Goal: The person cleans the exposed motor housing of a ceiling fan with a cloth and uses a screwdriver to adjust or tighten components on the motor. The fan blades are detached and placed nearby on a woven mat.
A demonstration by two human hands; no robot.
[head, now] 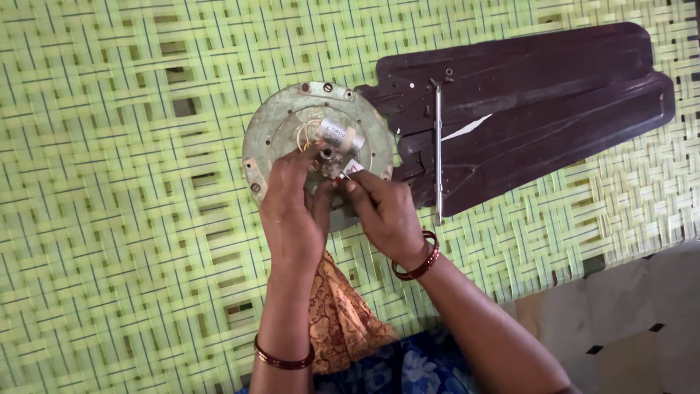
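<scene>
A round, worn grey-green fan motor housing lies flat on a woven green cot surface. A small white cylindrical capacitor and yellowish wires sit near its centre shaft. My left hand rests on the housing, its fingertips pinching at the centre hub. My right hand meets it from the right, fingers pinched on a small white-and-red piece by the hub. Both wrists wear dark red bangles.
Dark brown fan blades lie stacked to the right of the housing, with a thin metal rod across them. An orange patterned cloth and blue floral fabric lie below my hands. Tiled floor shows at lower right.
</scene>
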